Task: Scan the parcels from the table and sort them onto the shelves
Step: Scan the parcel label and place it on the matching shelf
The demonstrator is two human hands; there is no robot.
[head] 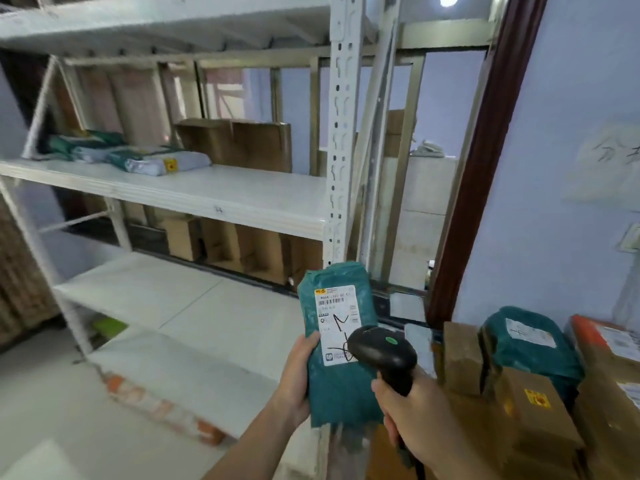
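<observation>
Standing before white shelves (221,199), the left hand (298,379) grips a green parcel (341,386), the right hand (412,410) clutches a scanner (384,355) over its label; boxes, seemingly tabled, crowd right (540,414).

Single head view, looking forward-down, close over hands, facing shelves (214,199).

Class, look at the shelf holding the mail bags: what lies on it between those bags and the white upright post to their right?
In the head view, only bare shelf board lies between the mail bags and the post; brown cardboard stands behind it.
</observation>
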